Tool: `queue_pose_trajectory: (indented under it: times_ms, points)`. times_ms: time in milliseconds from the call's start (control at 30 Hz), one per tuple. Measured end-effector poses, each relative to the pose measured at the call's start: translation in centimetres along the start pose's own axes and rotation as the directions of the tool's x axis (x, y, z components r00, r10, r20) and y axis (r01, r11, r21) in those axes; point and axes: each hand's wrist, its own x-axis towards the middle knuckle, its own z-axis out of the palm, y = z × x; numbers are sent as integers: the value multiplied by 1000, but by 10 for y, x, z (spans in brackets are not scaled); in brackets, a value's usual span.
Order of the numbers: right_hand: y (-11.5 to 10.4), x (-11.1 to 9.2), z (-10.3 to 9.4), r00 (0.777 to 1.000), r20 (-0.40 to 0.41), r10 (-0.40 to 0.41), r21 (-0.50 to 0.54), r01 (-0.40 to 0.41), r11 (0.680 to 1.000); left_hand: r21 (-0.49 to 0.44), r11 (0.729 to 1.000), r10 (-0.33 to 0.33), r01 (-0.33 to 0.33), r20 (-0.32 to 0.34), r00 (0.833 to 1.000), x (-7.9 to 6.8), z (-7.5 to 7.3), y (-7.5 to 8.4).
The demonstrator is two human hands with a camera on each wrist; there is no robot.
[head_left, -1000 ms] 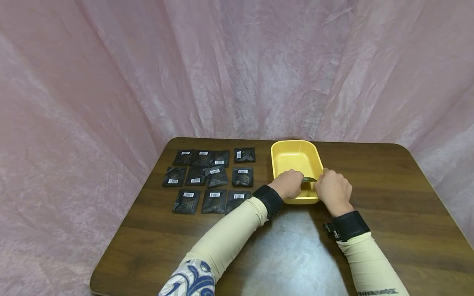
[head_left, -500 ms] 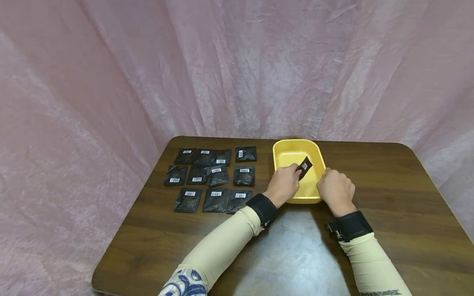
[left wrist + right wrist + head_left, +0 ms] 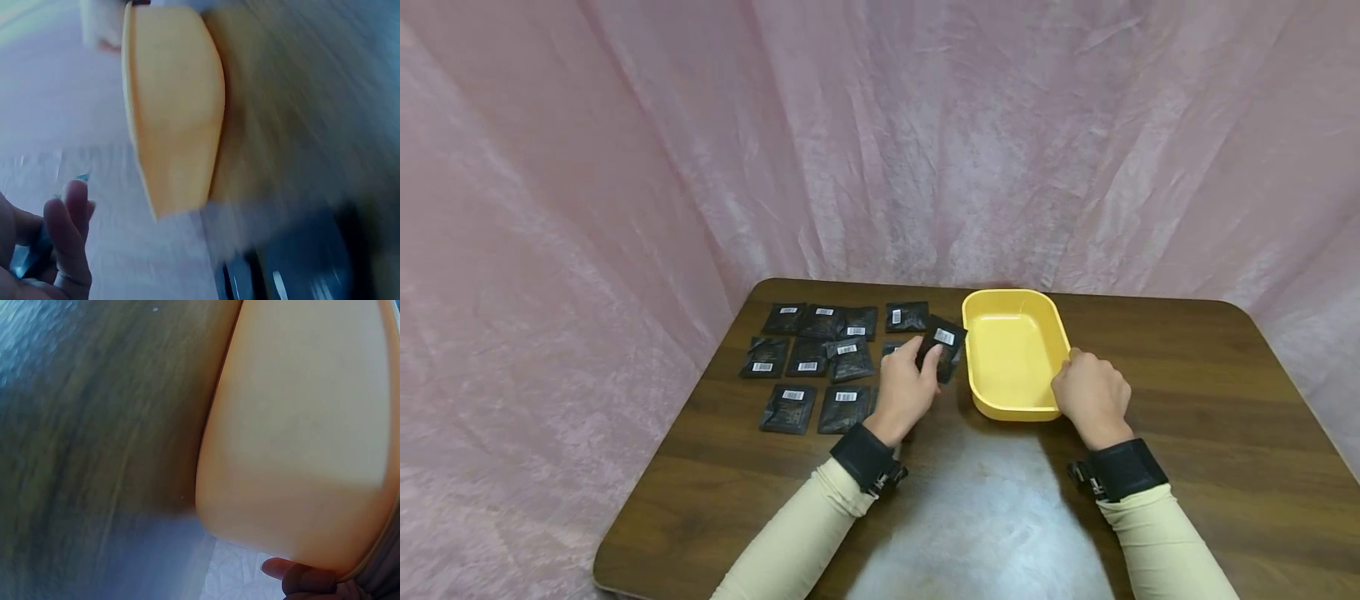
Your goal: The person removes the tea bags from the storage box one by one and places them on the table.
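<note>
In the head view my left hand [image 3: 906,390] pinches a flat black packet [image 3: 943,340] with a white barcode label, held up just left of the yellow tub [image 3: 1015,358]. My right hand [image 3: 1092,393] grips the tub's right rim near its front corner. In the right wrist view, fingers [image 3: 306,578] press against the outside of the tub wall [image 3: 306,425]. No packet shows inside the tub. The left wrist view is blurred; the curled fingers [image 3: 72,244] there hold something dark.
Several more black packets [image 3: 786,408] lie in loose rows on the left of the brown wooden table [image 3: 700,508], some overlapping. My left hand and its packet partly hide a few. Behind the table hangs a pink curtain [image 3: 880,150].
My left hand has lifted the packet out of the tub and carried it left, over the nearest laid packets. The right hand still holds the tub's rim.
</note>
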Motion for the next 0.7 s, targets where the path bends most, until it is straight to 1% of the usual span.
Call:
queue_pose_trajectory:
  times_ms: [133, 200, 267, 400, 567, 633, 700]
  points:
    - [1, 2, 0, 1000, 1, -1, 3, 1, 1000, 32, 995, -88, 90, -41, 995, -9, -33, -14]
    - [2, 4, 0, 1000, 3, -1, 3, 1, 1000, 50, 988, -141, 144, -71, 987, -15, -50, -23]
    - [4, 5, 0, 1000, 11, 2, 3, -2, 1000, 69, 978, -191, 199, -102, 976, -22, -67, -32]
    - [6, 6, 1, 1000, 21, 1, 1, -1, 1000, 93, 949, -283, 303, -180, 942, -35, -104, -52]
    - [6, 7, 1, 1000, 9, -11, 3, 11, 1000, 122, 912, -345, 391, -285, 894, -51, -151, -80]
    - [6, 7, 0, 1000, 6, -14, 5, 14, 1000, 138, 894, -370, 426, -310, 876, -57, -167, -91]
    - [7, 7, -1, 1000, 6, -13, 4, 13, 1000, 153, 875, -398, 459, -311, 863, -61, -181, -100]
